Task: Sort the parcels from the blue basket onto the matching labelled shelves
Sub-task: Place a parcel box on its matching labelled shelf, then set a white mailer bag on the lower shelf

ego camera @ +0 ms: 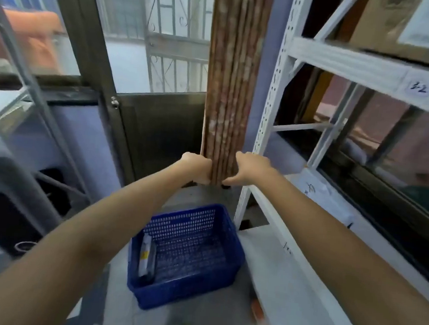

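- Both arms are stretched out forward, and the left hand (198,167) and right hand (248,168) are clamped on opposite sides of a tall upright bundle of brownish boards (231,82), down near its bottom end.
- Left fingers are curled round the left edge, and the right hand pinches the right edge with its thumb underneath.
- The blue basket (186,255) sits on the floor below the hands, between the two forearms and a bit closer to me.
- One flat grey parcel (146,255) stands on edge against the basket's left wall, below the left hand.
- The white metal shelves (347,62) are off to the right of the right hand, with handwritten labels I can't really read.
- A cardboard box (385,24) sits on the upper shelf, up and right of both hands.
- The glass door (149,56) is behind the boards, up and left of the hands.
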Available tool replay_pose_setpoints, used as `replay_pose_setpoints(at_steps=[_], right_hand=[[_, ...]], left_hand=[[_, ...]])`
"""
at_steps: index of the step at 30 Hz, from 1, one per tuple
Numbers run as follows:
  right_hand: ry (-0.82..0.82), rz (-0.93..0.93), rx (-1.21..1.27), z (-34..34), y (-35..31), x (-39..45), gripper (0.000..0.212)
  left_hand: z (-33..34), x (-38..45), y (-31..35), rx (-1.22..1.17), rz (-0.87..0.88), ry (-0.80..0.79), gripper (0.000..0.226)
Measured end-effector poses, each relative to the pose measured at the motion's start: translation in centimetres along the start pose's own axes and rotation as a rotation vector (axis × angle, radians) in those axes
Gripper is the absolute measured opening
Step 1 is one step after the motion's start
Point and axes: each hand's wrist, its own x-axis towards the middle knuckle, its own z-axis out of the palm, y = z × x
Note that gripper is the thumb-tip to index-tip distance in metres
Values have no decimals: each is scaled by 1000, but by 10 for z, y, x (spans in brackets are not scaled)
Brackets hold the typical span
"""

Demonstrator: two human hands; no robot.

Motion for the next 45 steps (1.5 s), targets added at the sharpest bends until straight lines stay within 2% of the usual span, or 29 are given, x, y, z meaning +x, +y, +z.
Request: replay_pose_setpoints(at_steps=[2,7,11,13,16,18,20,22,24,25,27,28,30,33,39,43,45], right_hand=[[-80,-10,20,31,-17,21,69],[-359,60,-33,100,-59,86,76],[-503,76,-60,140,-90,142,74],[-556,72,-23,156,-105,168,75],[-650,69,184,183,-131,195,75],[-716,75,295,204,-147,206,70],[-794,72,301,228,-159,218,68],[-859,87,329,254,-165,227,69],[-923,108,388,284,-171,240,67],[-936,117,433,299,-173,246,59],[-936,155,494,333,-176,262,27],[-927,170,515,353,-177,273,23],[-906,190,545,401,-180,296,22],[-888,209,576,486,-185,329,26],[-907,268,664,652,-207,379,22],[-939,341,758,743,-226,400,18],[-945,340,798,779,-233,407,27]], left_hand=[[38,0,-34,-13,-69,-67,36],[126,18,-121,-58,-236,-249,58],[185,46,-185,-145,-295,-389,64],[208,53,-211,-207,-311,-441,60],[244,73,-246,-334,-335,-518,47],[331,117,-282,-452,-377,-577,54],[423,151,-303,-486,-407,-618,64],[439,141,-294,-556,-464,-634,61],[394,114,-273,-663,-499,-641,55],[374,105,-266,-681,-510,-666,51],[375,107,-260,-713,-524,-701,53],[385,113,-258,-720,-516,-723,58],[426,137,-263,-751,-539,-770,63],[496,176,-266,-783,-585,-739,42],[643,244,-268,-833,-663,-561,64],[729,276,-282,-803,-761,-546,73],[760,290,-288,-818,-812,-522,74]])
